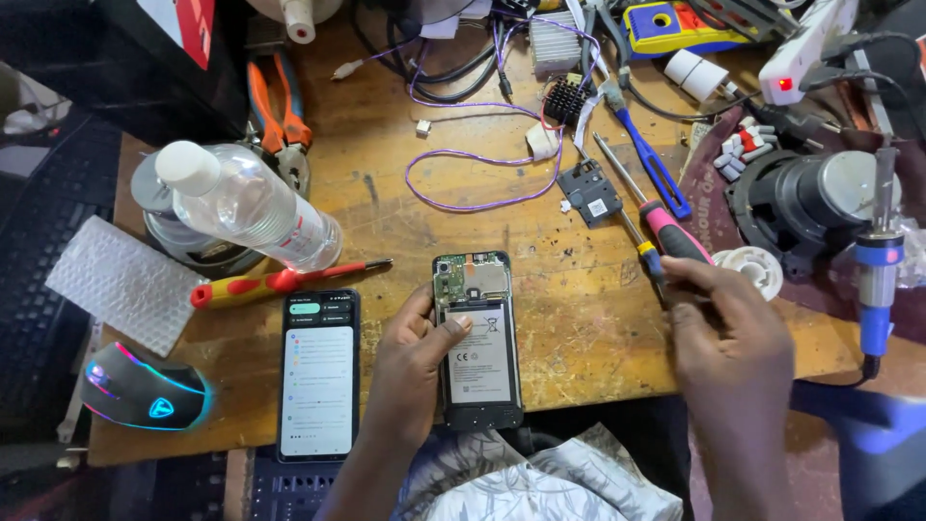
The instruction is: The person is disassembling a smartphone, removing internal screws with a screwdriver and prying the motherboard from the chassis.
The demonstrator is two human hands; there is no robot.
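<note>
On the scarred wooden bench (pixel 579 318), left hand (pixel 415 362) grips opened phone (pixel 477 338), right hand (pixel 733 338) pinches screwdriver (pixel 666 232)

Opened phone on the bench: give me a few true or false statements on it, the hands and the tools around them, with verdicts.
1. The left hand grips the opened phone, whose back cover is off. True.
2. The right hand is on the soldering iron. False: it is at the pink-handled screwdriver; the blue soldering iron lies apart to its right.
3. A second phone with a lit screen lies left of the opened phone. True.
4. The clear plastic bottle stands upright. False: it is tilted, resting on a round tin.
5. The red and yellow screwdriver lies beyond the second phone. True.
</note>
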